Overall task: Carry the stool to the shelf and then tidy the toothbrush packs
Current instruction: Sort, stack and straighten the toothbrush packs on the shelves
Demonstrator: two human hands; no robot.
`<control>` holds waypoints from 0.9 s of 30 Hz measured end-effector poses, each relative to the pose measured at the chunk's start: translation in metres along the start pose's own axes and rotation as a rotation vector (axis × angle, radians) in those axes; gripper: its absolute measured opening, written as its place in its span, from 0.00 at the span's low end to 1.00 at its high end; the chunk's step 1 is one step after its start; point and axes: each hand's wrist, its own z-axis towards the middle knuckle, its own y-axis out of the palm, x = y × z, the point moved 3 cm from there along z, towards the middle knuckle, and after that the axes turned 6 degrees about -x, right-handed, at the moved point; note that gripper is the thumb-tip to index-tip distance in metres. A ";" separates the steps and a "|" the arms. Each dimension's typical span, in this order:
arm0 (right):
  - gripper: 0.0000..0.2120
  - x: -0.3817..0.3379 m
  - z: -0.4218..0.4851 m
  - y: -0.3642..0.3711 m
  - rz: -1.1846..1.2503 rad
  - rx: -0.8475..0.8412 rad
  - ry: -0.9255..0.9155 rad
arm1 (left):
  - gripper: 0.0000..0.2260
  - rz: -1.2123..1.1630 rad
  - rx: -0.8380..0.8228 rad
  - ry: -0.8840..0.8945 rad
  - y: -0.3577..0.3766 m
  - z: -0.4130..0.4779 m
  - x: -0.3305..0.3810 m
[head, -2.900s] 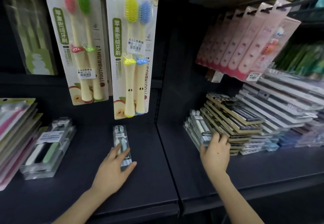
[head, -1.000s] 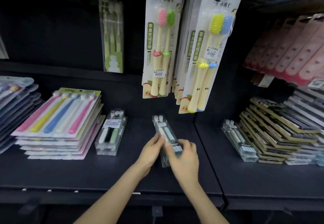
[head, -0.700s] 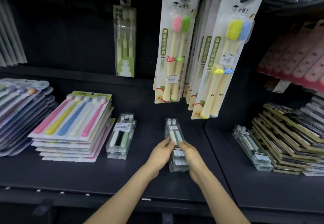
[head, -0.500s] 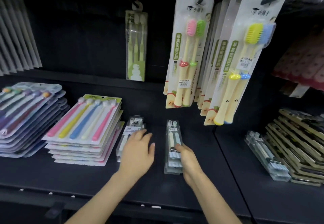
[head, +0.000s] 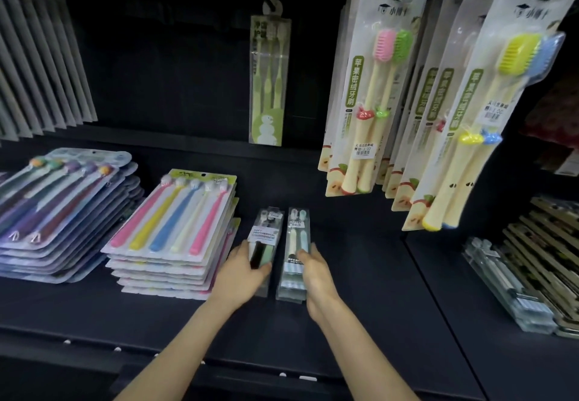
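far left, hanging: row of grey packs (head: pixel 34 68), edge-on, above the shelf.
left, lying flat: stack of purple brush cards (head: pixel 56 212); just beside it, stack of five-colour brush cards (head: pixel 175 222).
shelf (head: pixel 360 291): dark board, carries both stacks and both boxes.
left hand (head: pixel 241 275): grasping the lower half of the dark-brush box (head: pixel 264 234); fingers wrap its left side, thumb lies across its front near the bottom.
dark-brush box: clear, black and green brush inside, flat on the shelf, touching the five-colour stack's right edge or just off it; cannot tell which.
green hanging pack (head: pixel 268 80): on a hook above the boxes.
pale-brush box (head: pixel 294 237): clear, on top of like boxes, just beside the dark-brush box, parallel to it.
right hand (head: pixel 318 278): grasping the pale-brush box low down; thumb on its top face, fingers along its right edge.
right, hanging: pink-green brush pack (head: pixel 372 102), then yellow-blue brush pack (head: pixel 470 118).
far right, lying: clear boxes (head: pixel 507 287) against a gold-black stack (head: pixel 551 259).
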 end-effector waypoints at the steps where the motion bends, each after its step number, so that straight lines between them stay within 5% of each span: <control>1: 0.27 -0.001 0.000 0.002 0.002 -0.007 -0.006 | 0.32 -0.005 -0.003 -0.003 0.001 0.000 0.000; 5: 0.18 -0.004 -0.001 0.008 0.023 -0.002 -0.025 | 0.30 -0.051 -0.007 0.004 0.004 0.002 -0.003; 10: 0.28 -0.004 -0.006 0.003 0.002 0.006 0.015 | 0.31 -0.020 0.058 -0.003 0.006 -0.004 0.003; 15: 0.28 -0.017 -0.033 -0.026 -0.111 -0.030 -0.075 | 0.32 0.027 0.251 0.229 0.005 -0.025 0.024; 17: 0.25 -0.015 -0.033 -0.035 -0.142 -0.046 -0.092 | 0.35 0.033 0.247 0.298 0.009 -0.032 0.032; 22: 0.18 -0.003 -0.033 -0.021 -0.150 -0.187 -0.093 | 0.24 0.002 0.149 0.321 0.024 -0.032 0.034; 27: 0.22 0.002 -0.032 -0.015 -0.175 -0.195 -0.079 | 0.21 0.035 0.128 0.313 0.023 -0.028 0.035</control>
